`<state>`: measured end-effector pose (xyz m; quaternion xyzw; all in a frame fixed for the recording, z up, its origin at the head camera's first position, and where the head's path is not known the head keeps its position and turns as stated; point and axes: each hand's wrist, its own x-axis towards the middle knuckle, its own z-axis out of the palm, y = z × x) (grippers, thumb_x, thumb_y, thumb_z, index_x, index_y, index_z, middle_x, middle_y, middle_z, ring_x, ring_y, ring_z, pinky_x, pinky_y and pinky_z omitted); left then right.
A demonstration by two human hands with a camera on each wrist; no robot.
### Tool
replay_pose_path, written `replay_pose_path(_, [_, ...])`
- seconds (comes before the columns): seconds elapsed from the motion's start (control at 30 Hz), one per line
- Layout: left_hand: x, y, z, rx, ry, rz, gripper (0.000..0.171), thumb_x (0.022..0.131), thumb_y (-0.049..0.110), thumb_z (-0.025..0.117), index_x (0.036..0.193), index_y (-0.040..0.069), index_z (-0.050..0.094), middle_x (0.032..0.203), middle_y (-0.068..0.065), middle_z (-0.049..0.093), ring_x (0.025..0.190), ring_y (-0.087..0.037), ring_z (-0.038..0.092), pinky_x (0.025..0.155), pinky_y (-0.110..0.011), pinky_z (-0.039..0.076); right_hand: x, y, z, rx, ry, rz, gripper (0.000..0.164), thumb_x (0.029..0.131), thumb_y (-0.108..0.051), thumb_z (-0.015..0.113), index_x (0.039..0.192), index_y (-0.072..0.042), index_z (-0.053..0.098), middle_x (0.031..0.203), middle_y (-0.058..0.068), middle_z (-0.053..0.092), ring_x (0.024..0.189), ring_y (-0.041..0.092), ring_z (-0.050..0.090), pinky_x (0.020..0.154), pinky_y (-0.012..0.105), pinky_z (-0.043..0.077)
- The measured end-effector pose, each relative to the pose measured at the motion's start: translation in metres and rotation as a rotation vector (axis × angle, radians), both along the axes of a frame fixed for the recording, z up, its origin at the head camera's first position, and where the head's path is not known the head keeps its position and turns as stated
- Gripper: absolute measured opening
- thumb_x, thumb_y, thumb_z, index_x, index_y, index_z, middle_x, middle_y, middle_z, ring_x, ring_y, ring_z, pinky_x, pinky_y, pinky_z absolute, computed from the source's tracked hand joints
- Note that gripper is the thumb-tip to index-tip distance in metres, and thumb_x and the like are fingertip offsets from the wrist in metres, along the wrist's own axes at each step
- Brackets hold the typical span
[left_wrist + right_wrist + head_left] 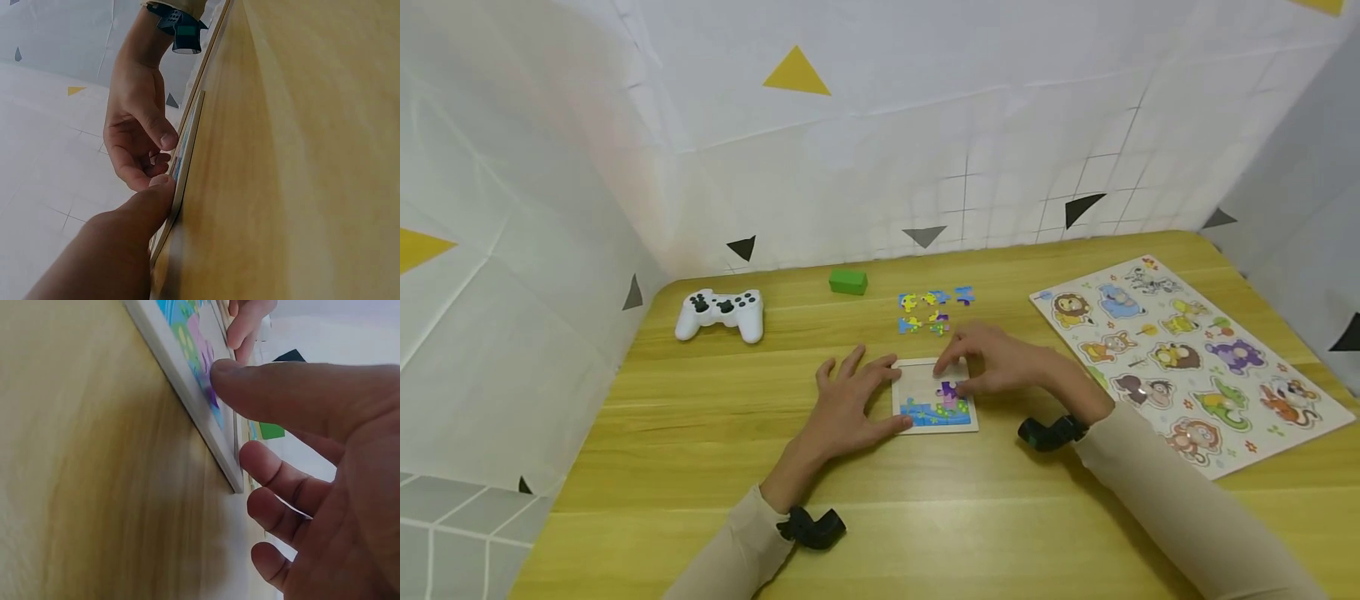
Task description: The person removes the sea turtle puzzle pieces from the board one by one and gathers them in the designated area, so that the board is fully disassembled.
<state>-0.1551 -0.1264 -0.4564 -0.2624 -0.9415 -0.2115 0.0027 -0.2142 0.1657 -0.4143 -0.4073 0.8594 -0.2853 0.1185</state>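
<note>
A small puzzle tray (934, 430) with a pale rim lies on the table, its lower part filled with blue, green and pink pieces. My left hand (848, 408) spreads at its left side, thumb on the lower-left rim and fingertips by the upper-left corner. Over the right side is my right hand (1000, 360), its thumb extended onto a purple puzzle piece (949, 389). In the right wrist view that thumb (250, 387) presses at the purple area, while the other fingers bend loosely beside the tray. Several loose puzzle pieces (910, 302) lie beyond the tray.
A white game controller (721, 313) sits at the back left, and a green block (847, 282) near the back edge. On the right lies a large animal puzzle board (1138, 360), partly under my right forearm. A patterned white sheet (865, 167) hangs behind the wooden table (715, 433).
</note>
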Motion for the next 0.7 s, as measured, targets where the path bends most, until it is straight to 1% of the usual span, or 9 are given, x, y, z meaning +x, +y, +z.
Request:
replay_pose_path(0.13, [-0.0003, -0.0002, -0.0007, -0.009, 0.004, 0.004, 0.07, 0.086, 0.073, 0.061, 0.142, 0.032, 0.055, 0.162, 0.015, 0.039, 0.159, -0.032, 0.017, 0.117, -0.066, 0.006, 0.0043, -0.001, 0.001, 0.022, 0.001, 0.009, 0.036, 0.079, -0.023, 0.086, 0.113, -0.028, 0.077, 0.107, -0.001, 0.064, 0.102, 0.02, 0.05, 0.09, 0.038, 0.035])
replay_pose_path(0.3, [-0.0006, 0.0005, -0.0011, -0.01, 0.008, 0.006, 0.07, 0.086, 0.073, 0.061, 0.142, 0.032, 0.055, 0.162, 0.015, 0.04, 0.158, -0.032, 0.018, 0.117, -0.066, 0.006, 0.0076, -0.0005, 0.0009, 0.058, -0.022, -0.004, 0.037, 0.079, -0.027, 0.087, 0.114, -0.031, 0.075, 0.108, -0.002, 0.061, 0.106, 0.018, 0.048, 0.091, 0.04, 0.032])
replay_pose_path(0.53, [-0.0008, 0.0005, -0.0017, 0.005, 0.019, 0.003, 0.07, 0.086, 0.071, 0.063, 0.142, 0.03, 0.056, 0.161, 0.013, 0.042, 0.158, -0.033, 0.019, 0.117, -0.066, 0.007, 0.0088, -0.0004, 0.0019, 0.061, -0.039, -0.009, 0.036, 0.079, -0.029, 0.087, 0.113, -0.029, 0.074, 0.109, -0.002, 0.061, 0.109, 0.019, 0.049, 0.093, 0.042, 0.033])
replay_pose_path(0.7, [-0.0009, 0.0, -0.0014, 0.016, 0.014, 0.007, 0.07, 0.085, 0.07, 0.065, 0.142, 0.03, 0.057, 0.16, 0.012, 0.043, 0.158, -0.033, 0.02, 0.117, -0.066, 0.006, 0.009, -0.0006, 0.0023, 0.065, -0.056, -0.017, 0.035, 0.079, -0.029, 0.087, 0.112, -0.029, 0.074, 0.11, -0.003, 0.061, 0.11, 0.019, 0.048, 0.093, 0.042, 0.032])
